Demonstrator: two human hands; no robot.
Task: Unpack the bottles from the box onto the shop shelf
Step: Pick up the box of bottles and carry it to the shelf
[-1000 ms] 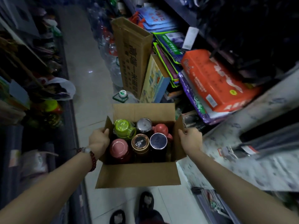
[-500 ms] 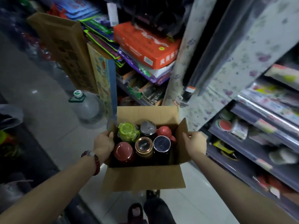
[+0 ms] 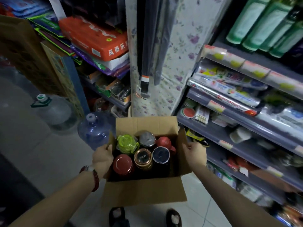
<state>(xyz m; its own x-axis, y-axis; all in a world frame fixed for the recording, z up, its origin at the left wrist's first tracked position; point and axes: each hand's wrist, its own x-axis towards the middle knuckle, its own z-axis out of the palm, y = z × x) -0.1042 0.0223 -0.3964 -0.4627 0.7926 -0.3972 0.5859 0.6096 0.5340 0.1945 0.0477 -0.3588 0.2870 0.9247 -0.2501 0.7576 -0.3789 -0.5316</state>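
Nearest you, your two forearms reach forward and carry the open brown cardboard box (image 3: 144, 192) above the pale tiled floor (image 3: 198, 215), your shoes showing just below it. Your left hand (image 3: 102, 158) is curled over the box's left wall, thumb hooked on the rim, and your right hand (image 3: 195, 155) clasps the right wall and its raised flap, so both hands are full with the box itself. Inside, all six bottles (image 3: 144, 153) stand upright and packed together: a red-lidded one, a copper-capped one and a dark one with a blue-black lid in the near row, then a lime-green translucent lid, a silver cap and a red spouted top behind. None has been lifted out, so by my judgement the unpacking proper has not begun; you are only bringing the load to the grey metal shop shelf (image 3: 242, 125) on your right, whose tiers already hold foil rolls and small packets. Left to do: set the box down, then move every bottle across. Farther off, a blue water jug (image 3: 94, 130) stands on the floor beside the box.
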